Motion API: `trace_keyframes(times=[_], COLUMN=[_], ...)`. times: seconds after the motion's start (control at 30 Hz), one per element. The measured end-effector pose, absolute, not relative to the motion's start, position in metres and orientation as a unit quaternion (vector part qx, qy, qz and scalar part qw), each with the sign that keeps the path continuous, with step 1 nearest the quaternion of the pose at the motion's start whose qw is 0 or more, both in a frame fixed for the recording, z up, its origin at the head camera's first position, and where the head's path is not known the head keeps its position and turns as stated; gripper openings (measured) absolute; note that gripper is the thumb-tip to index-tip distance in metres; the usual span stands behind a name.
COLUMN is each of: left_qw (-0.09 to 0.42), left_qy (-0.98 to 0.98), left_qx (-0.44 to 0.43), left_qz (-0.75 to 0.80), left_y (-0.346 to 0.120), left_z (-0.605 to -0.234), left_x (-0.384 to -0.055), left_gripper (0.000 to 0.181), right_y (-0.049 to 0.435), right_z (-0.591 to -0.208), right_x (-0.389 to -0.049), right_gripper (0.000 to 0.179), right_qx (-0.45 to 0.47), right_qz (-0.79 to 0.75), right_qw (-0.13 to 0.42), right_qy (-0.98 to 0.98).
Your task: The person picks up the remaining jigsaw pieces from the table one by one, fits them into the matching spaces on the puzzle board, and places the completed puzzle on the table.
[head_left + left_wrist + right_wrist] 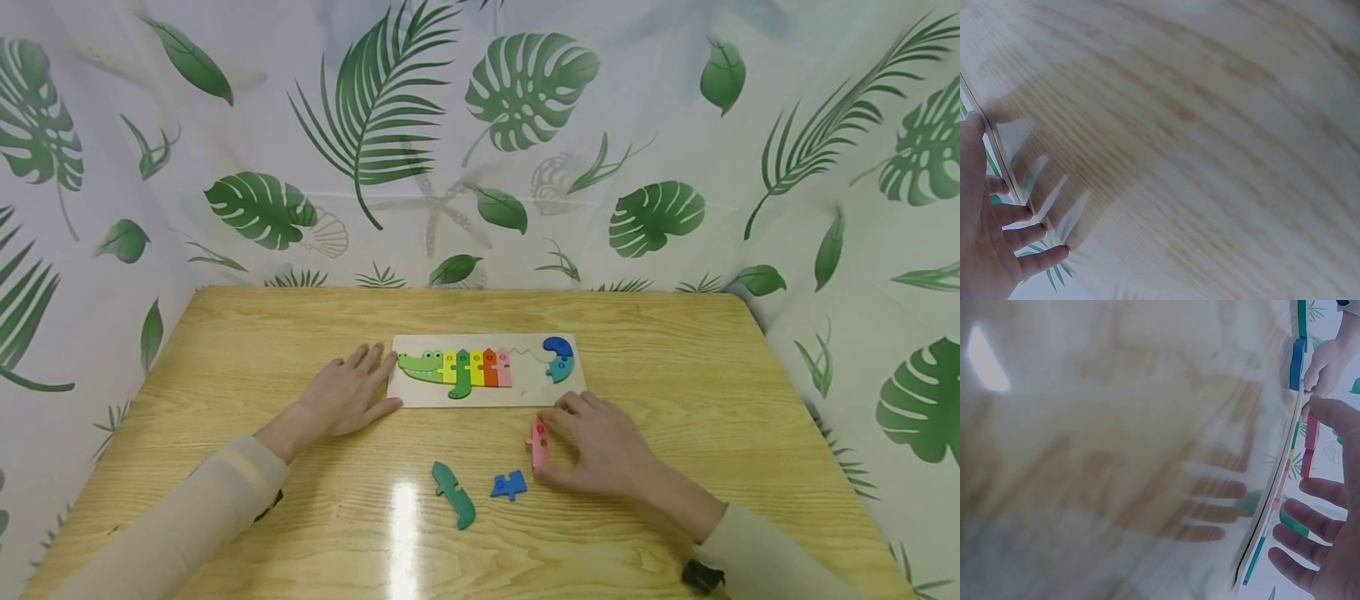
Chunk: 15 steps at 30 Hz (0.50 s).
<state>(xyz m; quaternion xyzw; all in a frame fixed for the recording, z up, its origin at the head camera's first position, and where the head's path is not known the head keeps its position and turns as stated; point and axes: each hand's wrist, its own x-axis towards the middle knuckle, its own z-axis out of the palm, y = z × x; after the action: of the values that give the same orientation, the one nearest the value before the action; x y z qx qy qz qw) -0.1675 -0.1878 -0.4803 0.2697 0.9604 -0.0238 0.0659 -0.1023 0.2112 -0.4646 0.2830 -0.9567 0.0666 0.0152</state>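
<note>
A wooden crocodile puzzle board (531,379) lies toward the back of the table. Its green head piece (422,367), several coloured body pieces and a dark blue tail piece (557,345) sit in it, with a bare stretch of outline left of the tail. My left hand (341,396) rests at the board's left edge, fingers spread and straight. Between thumb and index finger, my right hand (607,446) pinches a pink puzzle piece (538,446) in front of the board. That piece (1310,440) appears edge-on in the right wrist view, the other fingers extended below it.
Loose on the table in front are a dark green leg piece (453,497) and a small blue piece (510,484). The wooden table (300,517) meets a leaf-patterned cloth (480,167) at its back and sides.
</note>
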Motion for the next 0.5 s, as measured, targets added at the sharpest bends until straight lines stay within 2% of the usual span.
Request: trace_keyframes(times=[0.5], left_qw=[0.065], left_qy=[0.961], left_qx=[0.269], left_qz=[-0.023], left_y=[-0.187], left_z=[-0.477], left_x=[-0.167], left_gripper=[0.080], right_y=[0.212], right_z=[-0.471], right_x=[-0.120], right_gripper=[0.076], right_qx=[0.290], right_qz=[0.067], right_qw=[0.037], right_qy=[-0.954])
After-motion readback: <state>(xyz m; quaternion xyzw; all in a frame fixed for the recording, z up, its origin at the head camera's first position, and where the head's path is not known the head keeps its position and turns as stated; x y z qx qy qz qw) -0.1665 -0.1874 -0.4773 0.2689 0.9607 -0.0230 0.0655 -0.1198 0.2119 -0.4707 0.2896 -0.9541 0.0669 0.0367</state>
